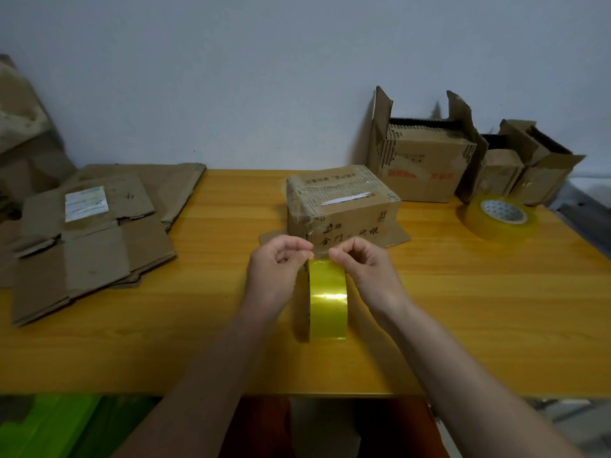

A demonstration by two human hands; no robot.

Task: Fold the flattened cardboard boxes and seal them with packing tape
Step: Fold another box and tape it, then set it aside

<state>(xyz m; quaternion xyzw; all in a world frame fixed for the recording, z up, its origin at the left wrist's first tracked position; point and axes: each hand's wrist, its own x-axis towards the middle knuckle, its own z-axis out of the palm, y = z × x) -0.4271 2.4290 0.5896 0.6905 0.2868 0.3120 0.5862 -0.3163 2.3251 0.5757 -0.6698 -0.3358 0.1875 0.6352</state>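
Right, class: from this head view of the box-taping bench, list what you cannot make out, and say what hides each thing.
- Tape end: the fingertips of the left hand and right hand cover it on the upright tape roll.
- Small box: its underside rests on the table, hidden.
- Open boxes at the wall: contents hidden by their walls.
- Flattened boxes: the label's print is too small; the stack is cut off by the left edge.

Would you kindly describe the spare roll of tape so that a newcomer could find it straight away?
Start at the yellow wooden table and look to its far right side, just in front of the open cardboard boxes against the wall. The spare tape roll lies flat there, untouched. Unlike the other roll, which stands on edge between the hands, it shows its white core.
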